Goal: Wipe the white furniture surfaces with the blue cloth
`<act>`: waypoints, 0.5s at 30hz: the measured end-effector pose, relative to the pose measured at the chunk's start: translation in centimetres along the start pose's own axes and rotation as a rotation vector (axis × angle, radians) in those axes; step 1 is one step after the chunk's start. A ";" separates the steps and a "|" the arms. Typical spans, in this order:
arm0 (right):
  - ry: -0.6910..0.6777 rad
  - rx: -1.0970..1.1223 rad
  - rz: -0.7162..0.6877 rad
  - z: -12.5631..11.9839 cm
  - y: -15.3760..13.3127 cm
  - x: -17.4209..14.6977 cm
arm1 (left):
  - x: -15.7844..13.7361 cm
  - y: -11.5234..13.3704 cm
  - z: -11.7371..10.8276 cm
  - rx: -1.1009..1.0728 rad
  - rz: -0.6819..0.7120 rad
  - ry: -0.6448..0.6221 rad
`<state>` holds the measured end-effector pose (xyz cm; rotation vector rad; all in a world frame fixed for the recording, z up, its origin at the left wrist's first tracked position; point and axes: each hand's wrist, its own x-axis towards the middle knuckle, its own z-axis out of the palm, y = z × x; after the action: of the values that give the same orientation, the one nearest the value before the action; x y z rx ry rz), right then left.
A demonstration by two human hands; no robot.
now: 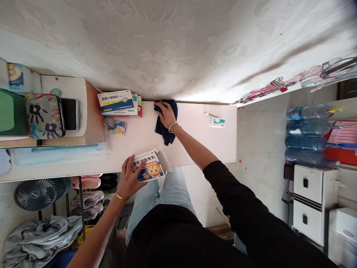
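A: Left hand (131,176)?
B: Fingers clamped on the printed carton (152,170), at the desk's (198,143) near edge, 7 o'clock from the dark cloth (166,136).
A: Right hand (167,116)?
B: On top of the cloth, near the wall (156,56). Can't tell if its fingers grip or only press.
A: Around it?
B: Stacked boxes (117,102) at 10 o'clock from cloth, small white-green packet (218,122) at 3.

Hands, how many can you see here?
2: the left hand holds a printed box by the front edge of the table; the right hand rests on a dark cloth.
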<state>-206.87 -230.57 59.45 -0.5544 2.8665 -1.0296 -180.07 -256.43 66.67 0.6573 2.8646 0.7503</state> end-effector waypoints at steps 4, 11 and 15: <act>-0.061 0.083 -0.068 -0.7 0.2 -2.8 | 0.1 0.2 -0.2 0.001 0.001 0.003; 0.235 0.031 0.189 -1.9 2.1 -5.5 | 0.7 0.0 -0.5 -0.017 -0.016 0.029; 0.181 0.008 0.193 -1.4 1.7 -2.8 | 1.1 0.1 -0.4 -0.019 -0.017 0.020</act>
<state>-205.00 -227.57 59.27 -0.1862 2.9926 -1.1103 -181.12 -256.09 67.10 0.6260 2.8733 0.7853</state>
